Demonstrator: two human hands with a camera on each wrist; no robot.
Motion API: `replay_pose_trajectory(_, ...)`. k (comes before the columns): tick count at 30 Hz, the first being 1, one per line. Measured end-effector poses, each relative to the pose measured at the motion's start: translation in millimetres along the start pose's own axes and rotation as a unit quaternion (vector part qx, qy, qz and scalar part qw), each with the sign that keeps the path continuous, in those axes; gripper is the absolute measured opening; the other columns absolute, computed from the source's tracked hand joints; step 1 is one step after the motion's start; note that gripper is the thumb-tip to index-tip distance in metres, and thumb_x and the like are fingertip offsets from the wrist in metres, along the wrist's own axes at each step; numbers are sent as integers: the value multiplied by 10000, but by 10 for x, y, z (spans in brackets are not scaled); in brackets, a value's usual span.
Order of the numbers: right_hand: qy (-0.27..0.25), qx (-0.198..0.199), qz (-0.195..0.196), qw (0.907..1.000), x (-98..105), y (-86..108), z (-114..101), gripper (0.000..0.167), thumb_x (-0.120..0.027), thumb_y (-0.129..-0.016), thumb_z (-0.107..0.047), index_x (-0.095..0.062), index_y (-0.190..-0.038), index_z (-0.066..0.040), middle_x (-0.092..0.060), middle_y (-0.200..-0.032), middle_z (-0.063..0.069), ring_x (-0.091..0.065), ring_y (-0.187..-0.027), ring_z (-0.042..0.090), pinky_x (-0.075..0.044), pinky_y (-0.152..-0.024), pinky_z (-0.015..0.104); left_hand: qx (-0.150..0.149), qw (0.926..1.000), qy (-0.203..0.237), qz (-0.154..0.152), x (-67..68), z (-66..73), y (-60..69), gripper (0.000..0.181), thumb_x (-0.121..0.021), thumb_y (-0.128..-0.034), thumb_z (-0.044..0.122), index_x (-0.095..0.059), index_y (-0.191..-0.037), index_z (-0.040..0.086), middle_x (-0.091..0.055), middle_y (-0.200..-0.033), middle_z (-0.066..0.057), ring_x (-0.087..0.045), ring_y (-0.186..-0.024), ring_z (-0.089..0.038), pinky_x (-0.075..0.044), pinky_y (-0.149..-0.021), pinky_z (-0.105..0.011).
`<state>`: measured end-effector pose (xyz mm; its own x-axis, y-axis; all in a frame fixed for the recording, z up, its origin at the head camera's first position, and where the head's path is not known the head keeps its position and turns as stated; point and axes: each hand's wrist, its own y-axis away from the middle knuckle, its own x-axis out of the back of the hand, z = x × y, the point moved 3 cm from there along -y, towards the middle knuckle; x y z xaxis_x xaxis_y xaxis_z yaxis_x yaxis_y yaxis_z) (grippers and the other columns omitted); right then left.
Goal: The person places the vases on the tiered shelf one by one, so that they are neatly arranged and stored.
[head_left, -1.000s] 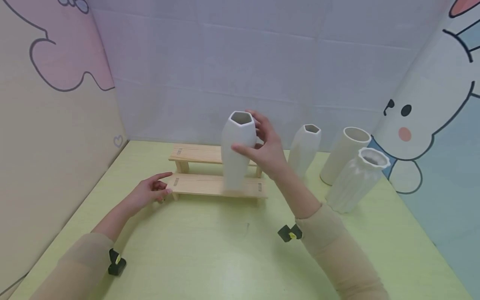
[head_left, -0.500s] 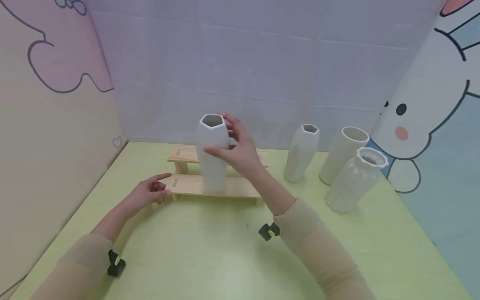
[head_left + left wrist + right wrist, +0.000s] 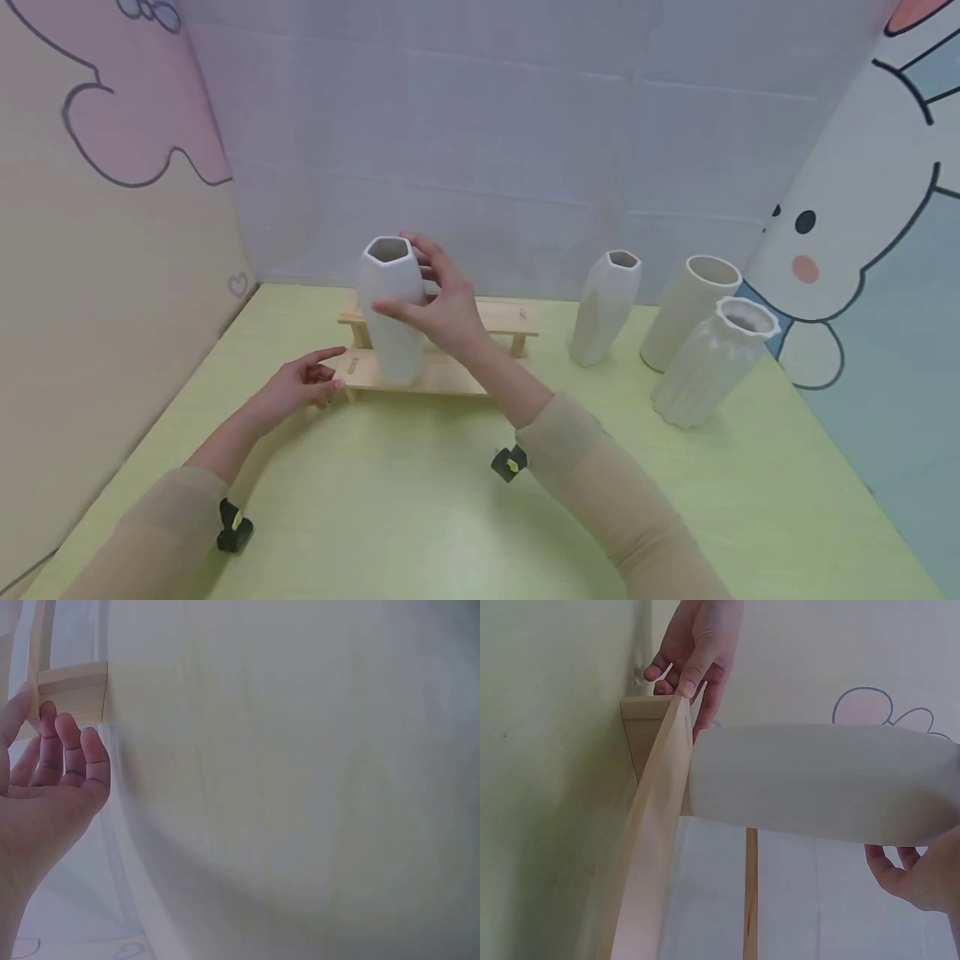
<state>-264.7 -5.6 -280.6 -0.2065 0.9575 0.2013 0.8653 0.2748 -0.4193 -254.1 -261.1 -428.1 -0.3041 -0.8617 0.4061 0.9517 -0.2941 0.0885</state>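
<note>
Head view: right hand (image 3: 444, 312) pinches white vase (image 3: 393, 300) between thumb and spread fingers, upright, base at left end of lower plank (image 3: 450, 379) of wooden stand (image 3: 508, 317); contact unclear. Left hand (image 3: 296, 387) pinches plank's left end, thumb and index. Dark marks (image 3: 352, 365) on stand, too small to read. Vase smooth, faceted, five-sided mouth. Right of stand: matching faceted vase (image 3: 606, 312), plain cylinder (image 3: 680, 321), ribbed vase (image 3: 708, 367) with scalloped rim.

Rear wall (image 3: 480, 133) is crossed by faint creases, pale lilac-grey. Left wall (image 3: 112, 292), cream, is marked with a dark-outlined pink shape (image 3: 153, 92) and a small heart (image 3: 237, 285); right wall (image 3: 900, 400), pale blue, is filled partly by a white cartoon animal (image 3: 855, 208). Yellow-green tabletop (image 3: 360, 500) is softly lit, a pale glare (image 3: 465, 550) being reflected in the foreground.
</note>
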Motion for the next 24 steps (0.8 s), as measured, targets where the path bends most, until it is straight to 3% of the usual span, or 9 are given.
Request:
replay_pose_trajectory(8,-70,-113,46,9999,-126,-52,152,772,-836,-717,-192,-440,-1367,-323,-539,-1271,19,-543,-1085,184,-538,-782,291,12,10000,32,-22,-4,-94,-28,654,-648,-903,180,-325,-1468,115,-579,-1046,-174,-581,-781,-198,-530,-689,-304)
replay_pose_trajectory(14,-52,-104,64,9999,-195,-96,217,780,-847,-702,-190,-450,-1355,-345,-553,-1264,8,-548,-1078,156,-537,-772,277,15,10000,73,-13,4,-84,-46,651,-645,-902,149,-326,-1468,111,-584,-1057,-194,-584,-782,-182,-530,-679,-302)
replay_pose_trajectory(24,-13,-175,-19,9998,-291,-153,249,797,-846,-704,-217,-432,-1371,-359,-543,-1277,-7,-535,-1094,146,-531,-778,265,47,10000,7,-18,21,-141,-64,656,-661,-894,206,-341,-1461,132,-585,-1048,-154,-588,-810,-195,-533,-688,-307)
